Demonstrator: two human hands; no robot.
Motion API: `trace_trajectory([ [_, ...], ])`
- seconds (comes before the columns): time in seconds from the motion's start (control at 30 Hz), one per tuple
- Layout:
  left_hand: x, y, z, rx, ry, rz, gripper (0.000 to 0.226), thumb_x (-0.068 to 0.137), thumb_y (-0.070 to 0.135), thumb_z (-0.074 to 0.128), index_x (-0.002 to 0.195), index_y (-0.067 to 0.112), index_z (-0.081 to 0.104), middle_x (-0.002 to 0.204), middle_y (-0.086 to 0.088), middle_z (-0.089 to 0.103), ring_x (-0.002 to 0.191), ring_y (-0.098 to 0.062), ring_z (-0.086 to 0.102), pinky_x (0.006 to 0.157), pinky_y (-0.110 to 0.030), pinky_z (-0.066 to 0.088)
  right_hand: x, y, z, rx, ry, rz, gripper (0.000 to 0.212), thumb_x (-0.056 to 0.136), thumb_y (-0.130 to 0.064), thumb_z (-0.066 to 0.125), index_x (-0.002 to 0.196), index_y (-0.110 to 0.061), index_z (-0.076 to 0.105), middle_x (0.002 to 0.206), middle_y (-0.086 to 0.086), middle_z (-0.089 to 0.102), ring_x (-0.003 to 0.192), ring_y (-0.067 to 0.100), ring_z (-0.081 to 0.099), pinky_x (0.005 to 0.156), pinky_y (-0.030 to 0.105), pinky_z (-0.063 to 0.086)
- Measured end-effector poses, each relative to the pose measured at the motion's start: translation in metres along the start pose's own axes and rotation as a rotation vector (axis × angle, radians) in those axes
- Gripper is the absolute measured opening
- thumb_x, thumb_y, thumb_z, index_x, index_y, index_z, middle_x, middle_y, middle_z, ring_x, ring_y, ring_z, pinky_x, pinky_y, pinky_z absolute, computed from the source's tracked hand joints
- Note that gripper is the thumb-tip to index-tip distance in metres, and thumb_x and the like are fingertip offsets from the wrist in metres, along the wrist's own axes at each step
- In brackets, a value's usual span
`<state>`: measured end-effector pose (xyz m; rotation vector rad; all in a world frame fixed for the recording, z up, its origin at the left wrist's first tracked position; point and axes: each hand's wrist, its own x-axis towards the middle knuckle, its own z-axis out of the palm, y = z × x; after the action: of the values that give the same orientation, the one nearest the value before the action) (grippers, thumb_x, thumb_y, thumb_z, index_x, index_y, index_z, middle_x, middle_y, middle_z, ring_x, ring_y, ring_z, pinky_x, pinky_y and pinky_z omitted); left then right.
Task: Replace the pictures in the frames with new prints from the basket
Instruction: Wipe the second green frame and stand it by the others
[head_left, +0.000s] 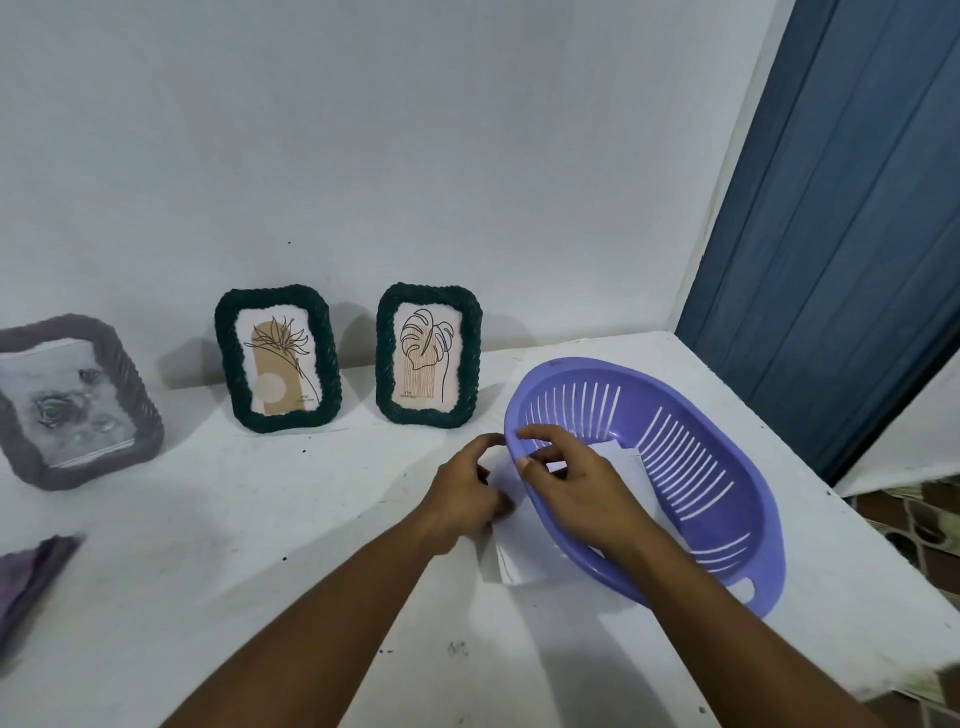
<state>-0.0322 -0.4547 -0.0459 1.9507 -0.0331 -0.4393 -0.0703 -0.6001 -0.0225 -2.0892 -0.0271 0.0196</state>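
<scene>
A purple slotted plastic basket (737, 467) sits on the white table at the right, with white prints (623, 457) lying inside. My left hand (465, 493) and my right hand (571, 483) both pinch a small stack of white prints (511, 551) at the basket's near-left rim. Two dark green woven frames stand upright against the wall: one (278, 358) shows a flower drawing, the other (428, 356) a leaf drawing. A purple-grey woven frame (78, 400) with a grey rose picture leans at the far left.
A purple-grey flat object (31, 577) lies blurred at the table's left edge. The white wall runs behind the frames. A blue door (841, 234) stands at the right, past the table's corner, with tiled floor (914, 519) below.
</scene>
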Motion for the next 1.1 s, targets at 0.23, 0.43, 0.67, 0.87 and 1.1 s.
trace_trajectory([
  [0.23,-0.015,0.004,-0.011,-0.088,0.032,0.028,0.069,0.072,-0.007,0.063,0.120,0.040,0.053,0.094,-0.014,0.060,0.083,-0.029,0.062,0.072,-0.042,0.058,0.001,-0.003,-0.003,-0.012,-0.007,-0.011,0.029,0.096,-0.035,0.049,0.124,-0.040,0.047,0.109,-0.008,0.061,0.091,0.009,0.059,0.068,0.018,0.043],
  [0.43,-0.031,0.020,-0.049,-0.085,0.212,0.137,0.069,0.077,0.001,0.066,0.126,0.043,0.043,0.100,-0.002,0.059,0.091,-0.021,0.060,0.068,-0.035,0.058,0.003,0.001,-0.001,-0.201,0.016,-0.074,0.034,0.096,-0.035,0.050,0.130,-0.032,0.047,0.121,-0.006,0.057,0.100,0.011,0.056,0.078,0.018,0.046],
  [0.67,-0.051,0.046,-0.056,-0.315,0.231,0.209,0.051,0.082,0.001,0.064,0.126,0.024,0.051,0.101,-0.003,0.069,0.091,-0.022,0.066,0.071,-0.034,0.056,-0.001,-0.045,-0.003,0.041,0.071,-0.228,0.030,0.091,-0.045,0.051,0.118,-0.034,0.058,0.111,-0.014,0.060,0.096,0.003,0.060,0.080,0.015,0.052],
  [0.87,-0.067,0.073,-0.045,-0.491,0.078,0.293,0.019,0.095,0.020,0.054,0.097,0.008,0.069,0.093,-0.013,0.072,0.082,-0.019,0.072,0.072,-0.029,0.058,-0.008,-0.067,-0.009,0.434,-0.049,-0.180,0.045,0.080,-0.053,0.055,0.121,-0.035,0.056,0.116,-0.008,0.063,0.099,0.011,0.066,0.077,0.024,0.057],
  [1.1,-0.057,0.077,-0.042,-0.428,0.058,0.284,0.028,0.097,0.029,0.049,0.113,0.016,0.069,0.111,-0.002,0.070,0.110,-0.023,0.062,0.096,-0.035,0.050,-0.004,-0.061,-0.026,0.553,-0.069,-0.174,0.032,0.090,-0.021,0.061,0.120,-0.031,0.057,0.114,-0.003,0.066,0.099,0.014,0.067,0.080,0.032,0.057],
])
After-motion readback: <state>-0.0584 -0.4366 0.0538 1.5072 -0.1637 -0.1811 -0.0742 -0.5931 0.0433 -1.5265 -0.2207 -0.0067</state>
